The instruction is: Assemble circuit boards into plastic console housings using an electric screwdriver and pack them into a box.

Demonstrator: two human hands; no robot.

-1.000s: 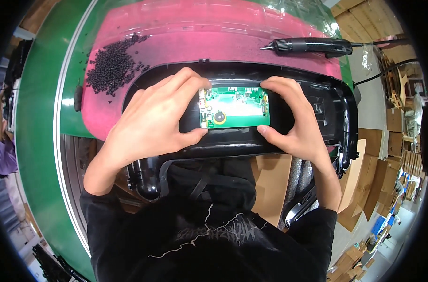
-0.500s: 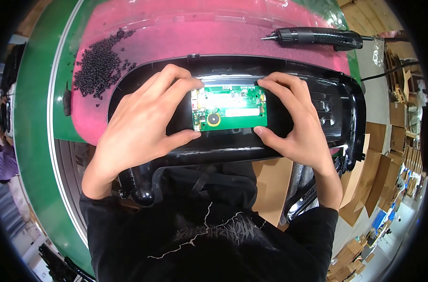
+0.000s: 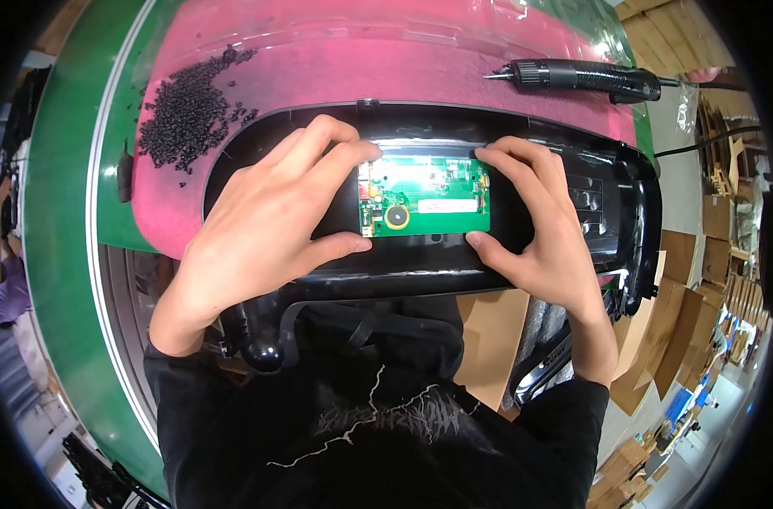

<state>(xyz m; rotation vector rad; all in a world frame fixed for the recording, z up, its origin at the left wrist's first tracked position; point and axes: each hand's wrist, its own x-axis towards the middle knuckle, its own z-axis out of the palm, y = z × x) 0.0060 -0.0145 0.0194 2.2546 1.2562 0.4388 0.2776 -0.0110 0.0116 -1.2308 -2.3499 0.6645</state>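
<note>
A green circuit board (image 3: 437, 222) with a round black buzzer and a white label lies level between my two hands, over a long glossy black plastic housing (image 3: 565, 280). My left hand (image 3: 272, 204) grips the board's left edge, thumb at the near corner and fingertips at the far one. At its right edge, my right hand (image 3: 535, 212) pinches the near and far corners the same way. Bright glare covers part of the board's far half. Whether the board rests on the housing or is held just above it, I cannot tell.
A heap of small black screws (image 3: 183, 123) lies on the pink mat (image 3: 336, 72) at far left. A black electric screwdriver (image 3: 573, 78) lies at far right, its cable trailing off. A dark slim tool (image 3: 125, 174) lies left of the mat. Cardboard boxes (image 3: 671, 314) stand at right.
In the picture, the board, both hands and the housing sit slightly farther right, as do the screws and the screwdriver. Both hands keep the same grip; glare on the board has shifted.
</note>
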